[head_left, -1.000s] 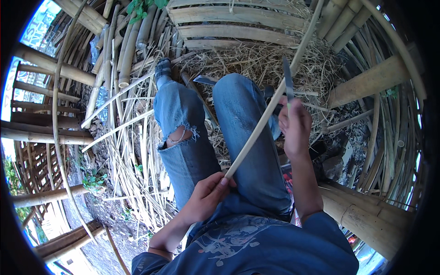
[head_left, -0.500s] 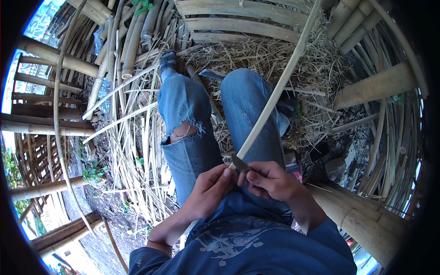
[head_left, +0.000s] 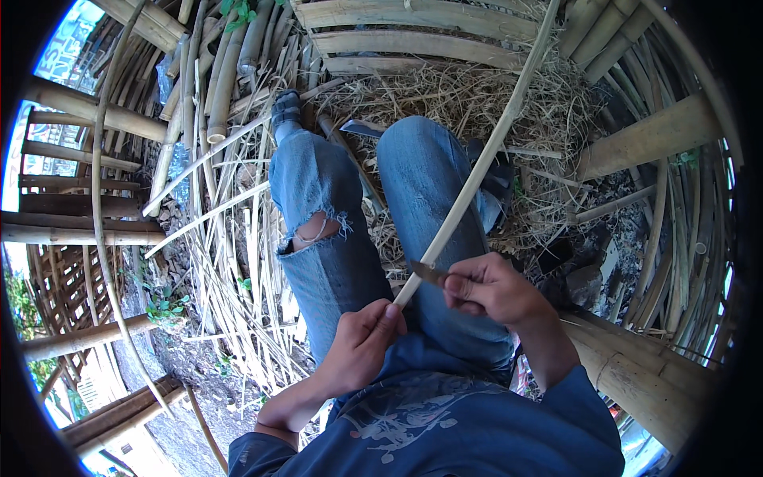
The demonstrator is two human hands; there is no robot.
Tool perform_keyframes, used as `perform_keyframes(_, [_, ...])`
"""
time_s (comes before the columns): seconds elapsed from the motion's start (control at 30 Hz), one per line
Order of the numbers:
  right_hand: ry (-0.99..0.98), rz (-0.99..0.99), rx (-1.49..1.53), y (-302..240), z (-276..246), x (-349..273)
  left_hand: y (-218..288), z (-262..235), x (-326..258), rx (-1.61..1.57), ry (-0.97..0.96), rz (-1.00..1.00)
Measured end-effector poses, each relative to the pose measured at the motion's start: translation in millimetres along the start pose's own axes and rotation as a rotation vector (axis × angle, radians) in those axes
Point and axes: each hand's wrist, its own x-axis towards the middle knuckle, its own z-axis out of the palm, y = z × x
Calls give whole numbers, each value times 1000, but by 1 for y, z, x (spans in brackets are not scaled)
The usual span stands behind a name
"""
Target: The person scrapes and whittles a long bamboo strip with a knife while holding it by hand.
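Observation:
A long pale bamboo strip point(head_left: 486, 159) runs from my lap up past my knee toward the top right. Its near end is pinched in my left hand point(head_left: 364, 338), thumb on top and fingers closed round it. Closed fingers of my right hand point(head_left: 489, 292) grip a knife point(head_left: 429, 273), whose short dark blade lies across the strip a little beyond my left hand. The knife's handle is mostly hidden inside the right hand.
Thin bamboo strips point(head_left: 246, 294) lie heaped left of my legs. Curly shavings point(head_left: 469, 99) cover the ground ahead, before a slatted bamboo panel point(head_left: 429, 40). Thick bamboo poles point(head_left: 636, 381) stand close on my right. Another blade point(head_left: 364, 128) lies beyond my knees.
My right hand and the knife have moved up and away along the strip, apart from my left hand. The left hand has come slightly down, still gripping the strip's end.

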Motion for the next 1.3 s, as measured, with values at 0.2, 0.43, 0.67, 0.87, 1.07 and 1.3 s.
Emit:
perform_keyframes(0.2, [426, -84, -14, -15, -26, -8, -6, -3, -9, 46, 2, -56])
perform_keyframes(0.43, [294, -182, 50, -16, -28, -14, -17, -8, -11, -39, -24, -81])
perform_keyframes(0.67, [-157, 85, 62, 20, 15, 9, 0, -4, 4, -220, -115, -213])
perform_keyframes(0.87, [-96, 69, 32, 16, 9, 6, -1, -1, -2, -100, -81, -169])
perform_keyframes(1.07, [27, 21, -46, 5, 0, -1, -1, 1, -4, -1, -51, -128])
perform_keyframes(1.3, [455, -108, -44, -21, -49, -15, -5, -4, -15, 27, -106, -259])
